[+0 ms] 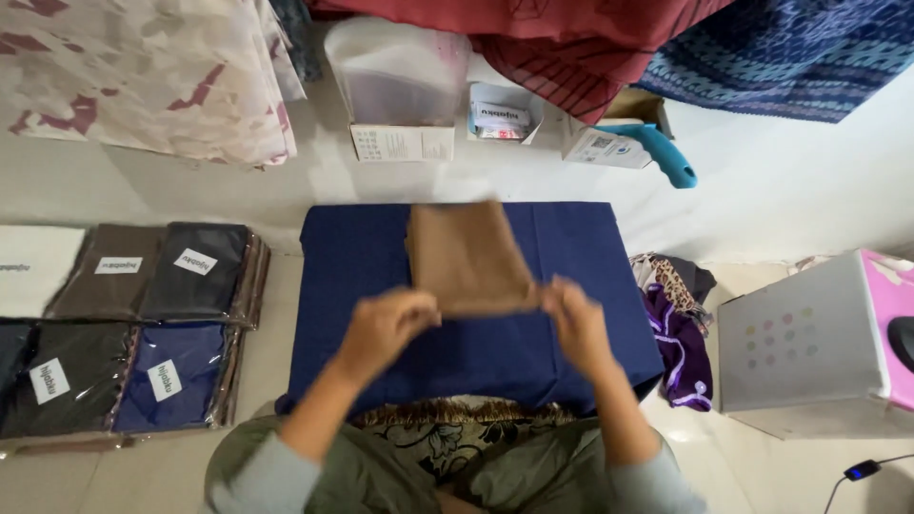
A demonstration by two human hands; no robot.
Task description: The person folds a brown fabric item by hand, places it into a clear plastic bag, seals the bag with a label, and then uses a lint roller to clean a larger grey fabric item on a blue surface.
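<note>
Over navy board (571, 247), hands (386, 326) (576, 319) hold brown cloth (468, 255).

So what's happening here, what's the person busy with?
A seated person holds a folded brown cloth by its near corners, left hand on one, right hand on the other, just above a dark blue covered surface. Stacks of folded cloths in clear bags lie to their left. A white box and a crumpled purple cloth sit to their right.
</note>
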